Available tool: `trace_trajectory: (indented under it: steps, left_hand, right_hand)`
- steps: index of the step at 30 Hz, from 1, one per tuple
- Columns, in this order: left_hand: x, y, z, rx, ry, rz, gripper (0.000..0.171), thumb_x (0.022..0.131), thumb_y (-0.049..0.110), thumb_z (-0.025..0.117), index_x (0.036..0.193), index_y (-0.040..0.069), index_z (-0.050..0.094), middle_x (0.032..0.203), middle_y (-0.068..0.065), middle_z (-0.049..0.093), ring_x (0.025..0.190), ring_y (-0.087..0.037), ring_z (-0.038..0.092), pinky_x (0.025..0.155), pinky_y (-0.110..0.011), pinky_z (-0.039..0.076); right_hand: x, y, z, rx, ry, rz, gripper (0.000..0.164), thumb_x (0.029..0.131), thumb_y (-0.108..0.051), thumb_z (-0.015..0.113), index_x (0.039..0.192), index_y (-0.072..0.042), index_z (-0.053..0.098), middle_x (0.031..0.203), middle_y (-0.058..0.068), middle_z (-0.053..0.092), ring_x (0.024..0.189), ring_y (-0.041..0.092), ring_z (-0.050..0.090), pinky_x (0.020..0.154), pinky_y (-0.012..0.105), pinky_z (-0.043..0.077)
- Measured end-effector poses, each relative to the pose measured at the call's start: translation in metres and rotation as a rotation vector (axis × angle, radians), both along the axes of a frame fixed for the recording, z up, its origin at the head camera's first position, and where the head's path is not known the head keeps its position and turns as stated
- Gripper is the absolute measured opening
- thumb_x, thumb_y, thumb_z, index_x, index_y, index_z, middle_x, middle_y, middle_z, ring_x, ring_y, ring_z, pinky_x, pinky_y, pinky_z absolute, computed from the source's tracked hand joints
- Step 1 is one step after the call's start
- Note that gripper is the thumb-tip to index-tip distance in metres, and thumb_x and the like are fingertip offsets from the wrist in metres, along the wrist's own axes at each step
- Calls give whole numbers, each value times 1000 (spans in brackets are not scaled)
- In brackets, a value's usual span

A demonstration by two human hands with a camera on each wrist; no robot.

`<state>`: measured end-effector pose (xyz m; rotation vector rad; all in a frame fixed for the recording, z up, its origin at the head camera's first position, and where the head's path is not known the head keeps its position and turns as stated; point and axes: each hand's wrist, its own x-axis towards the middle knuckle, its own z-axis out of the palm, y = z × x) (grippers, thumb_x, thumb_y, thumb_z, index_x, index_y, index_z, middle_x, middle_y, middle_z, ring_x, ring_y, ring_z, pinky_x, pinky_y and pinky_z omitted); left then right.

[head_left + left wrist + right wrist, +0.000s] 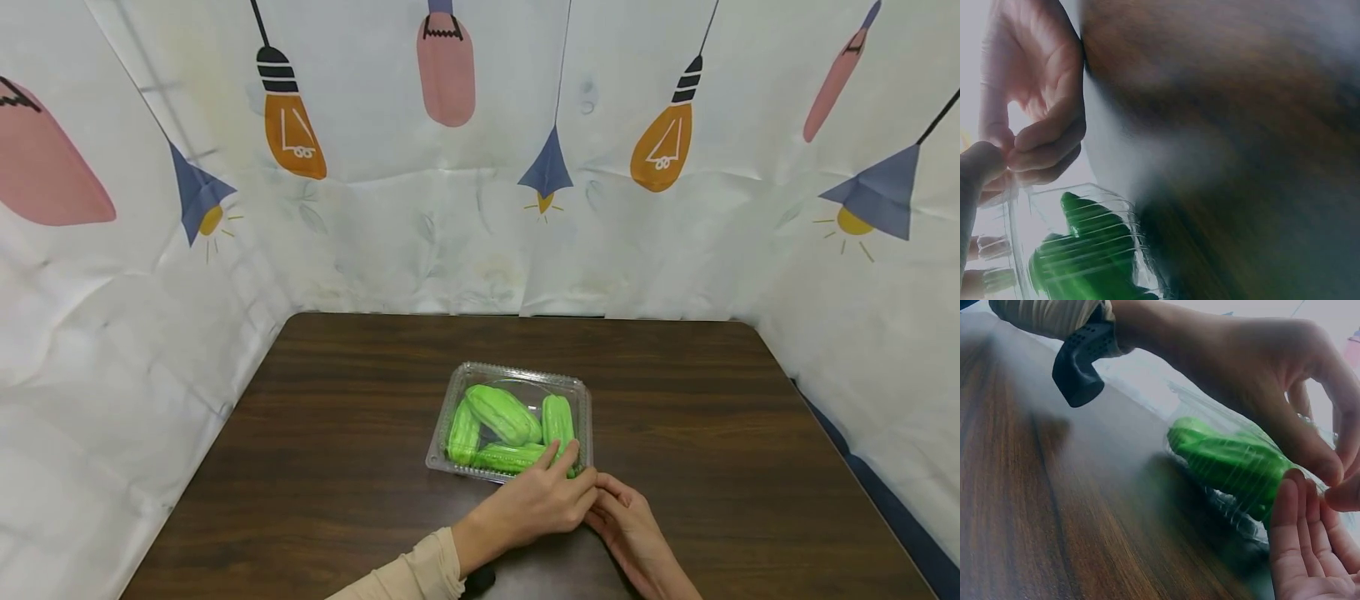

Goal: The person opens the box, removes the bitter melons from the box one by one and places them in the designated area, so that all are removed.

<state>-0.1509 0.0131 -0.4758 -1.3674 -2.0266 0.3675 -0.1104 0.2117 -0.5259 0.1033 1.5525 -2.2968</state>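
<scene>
A clear plastic clamshell box sits on the table with its lid over several bright green ridged vegetables, perhaps gourds. At its near right corner my left hand lays its fingers over the lid and pinches the rim with the thumb. My right hand meets it there, thumb and fingertips pinching the same corner. In the left wrist view, the right hand closes on the edge beside the left thumb. The right wrist view has both sets of fingertips close together; part of the rim is hidden behind them.
The dark wood-grain table extends around the box on all sides. White cloth printed with lamps and bulbs hangs behind and beside it. A black device is strapped to the left wrist.
</scene>
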Motion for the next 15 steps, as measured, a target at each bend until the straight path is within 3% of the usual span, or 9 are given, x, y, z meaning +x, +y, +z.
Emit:
trace_trajectory:
  steps: [7,15]
  left_hand:
    - [-2,-10,3,44,-95,-31,21,105,33,63,124,27,69,138,5,63,134,-22,61,110,-37,54]
    - [-5,-21,2,70,-100,-48,29,103,36,66,132,28,67,144,6,61,136,-19,58,112,-38,53]
  right_hand:
    - [1,3,0,-3,8,27,17,111,-16,52,120,-17,67,120,-9,69,110,6,69,100,25,58]
    - [-1,1,2,64,-30,21,16,109,-22,56,119,-14,65,116,-5,69,107,10,70,97,28,59]
